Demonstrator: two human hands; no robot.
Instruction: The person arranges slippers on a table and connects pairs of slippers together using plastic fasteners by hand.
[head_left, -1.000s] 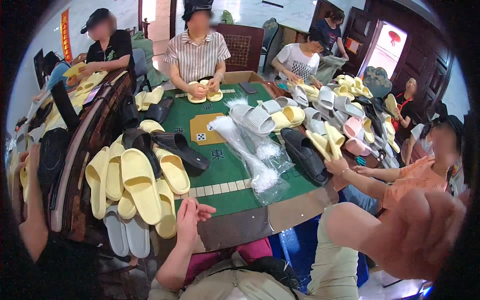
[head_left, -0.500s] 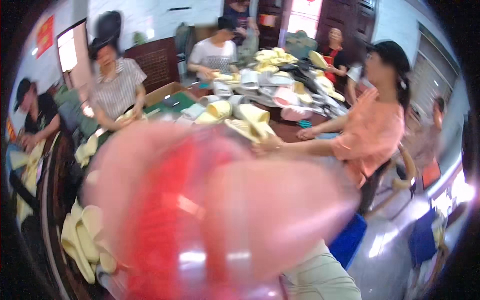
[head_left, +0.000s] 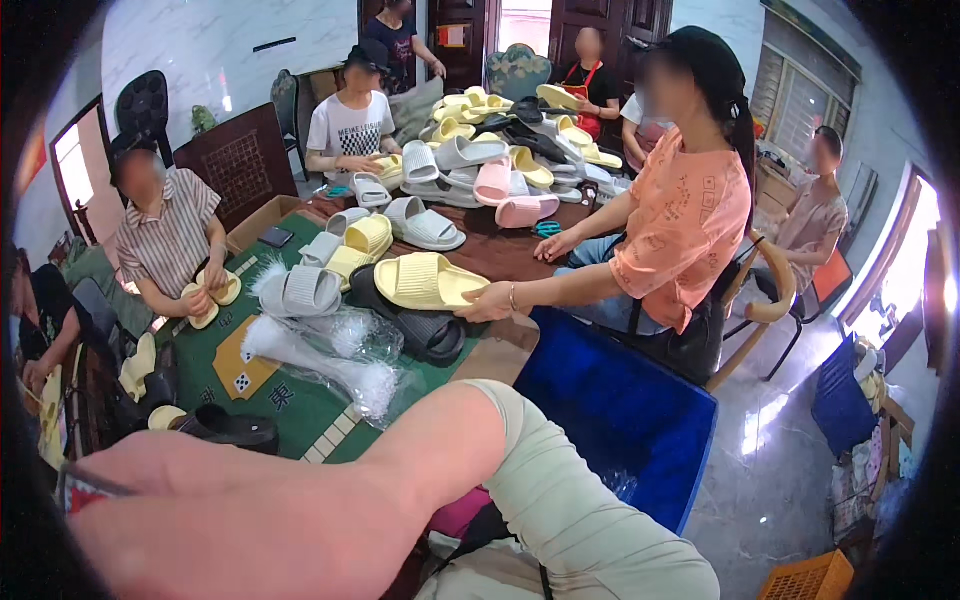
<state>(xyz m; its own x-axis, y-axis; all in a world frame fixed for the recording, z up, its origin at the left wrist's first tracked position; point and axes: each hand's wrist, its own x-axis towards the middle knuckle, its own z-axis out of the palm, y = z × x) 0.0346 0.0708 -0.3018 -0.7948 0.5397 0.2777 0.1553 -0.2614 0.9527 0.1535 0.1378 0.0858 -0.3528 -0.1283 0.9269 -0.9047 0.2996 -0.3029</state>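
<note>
A forearm (head_left: 300, 510) crosses the lower left of the frame; its fingers are out of sight, so their state cannot be told. Nearest lies a black slipper (head_left: 225, 428) on the green counter (head_left: 300, 405). At lower centre the blue bin (head_left: 620, 420) holds clear plastic.

Yellow slipper (head_left: 425, 281), green table (head_left: 300, 410)

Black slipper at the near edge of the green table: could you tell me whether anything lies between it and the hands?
That cannot be settled, as neither hand shows. A bare forearm raised close to the camera hides the table below the black slipper. On the green table, clear plastic bags lie to its right.
</note>
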